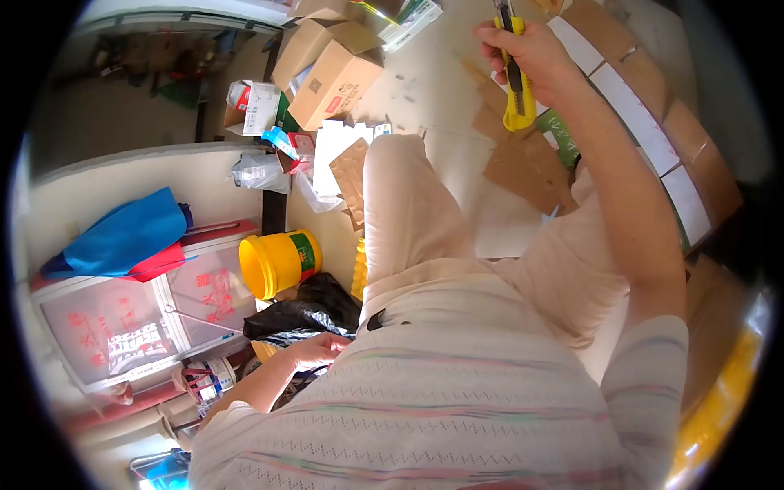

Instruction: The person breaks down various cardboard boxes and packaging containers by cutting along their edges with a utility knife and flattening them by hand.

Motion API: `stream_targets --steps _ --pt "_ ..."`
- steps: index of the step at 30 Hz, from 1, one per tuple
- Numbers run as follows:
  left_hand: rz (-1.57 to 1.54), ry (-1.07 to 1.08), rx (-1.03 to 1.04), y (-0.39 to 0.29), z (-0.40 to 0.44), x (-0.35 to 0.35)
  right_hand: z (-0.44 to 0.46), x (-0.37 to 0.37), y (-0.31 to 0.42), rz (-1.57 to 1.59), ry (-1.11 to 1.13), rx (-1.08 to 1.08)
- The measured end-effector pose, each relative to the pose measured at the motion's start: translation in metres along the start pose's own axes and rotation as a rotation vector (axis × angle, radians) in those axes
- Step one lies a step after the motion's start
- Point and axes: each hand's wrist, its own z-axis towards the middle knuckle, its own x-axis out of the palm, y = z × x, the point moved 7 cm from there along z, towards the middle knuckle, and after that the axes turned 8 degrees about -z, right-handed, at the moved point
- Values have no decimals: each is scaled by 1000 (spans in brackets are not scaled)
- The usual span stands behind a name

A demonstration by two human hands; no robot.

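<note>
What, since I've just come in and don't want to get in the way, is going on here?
A person is holding a yellow utility knife up in the right hand, with pieces of cardboard on the floor beyond it. The left hand is down near a black plastic bag; whether it holds anything is unclear. Open boxes stand farther off.

Ahead of the left grip (320, 351), a yellow bucket (269, 263) bears a green label. Farther ahead of that grip rests a pale plastic bag (260, 172). To its left, white-framed panels (131, 327) show red writing, with blue cloth (126, 233) and red cloth (162, 263) at their edge. Well behind the right grip (535, 61), something shiny and yellow (723, 400) shows.
</note>
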Motion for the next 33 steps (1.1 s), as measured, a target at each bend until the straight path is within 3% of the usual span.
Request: stream_targets --steps 4,6,7,12,14,17,28,30,32,33 --pt "-262 89 15 16 11 -1 0 -1 -2 -44 -1 10" --pt "-145 151 132 22 19 -8 1 -2 -4 -59 -10 17" --pt "-260 232 150 22 18 -7 1 -2 -4 -57 -14 20" --pt "-354 170 63 27 14 -4 5 0 -4 -48 -20 34" --pt "-213 251 90 56 44 -18 5 1 -6 -37 -9 41" --pt "-70 187 206 24 22 -3 6 2 -8 -55 7 39" --pt "-333 23 298 11 6 13 -1 2 -6 -12 24 32" --pt "-331 -74 291 41 31 -4 -5 1 -4 -2 30 35" --pt "-230 -273 287 -25 -21 36 -11 -2 -2 2 17 36" --pt "-226 -293 302 -16 -11 22 -13 -4 -3 10 21 37"
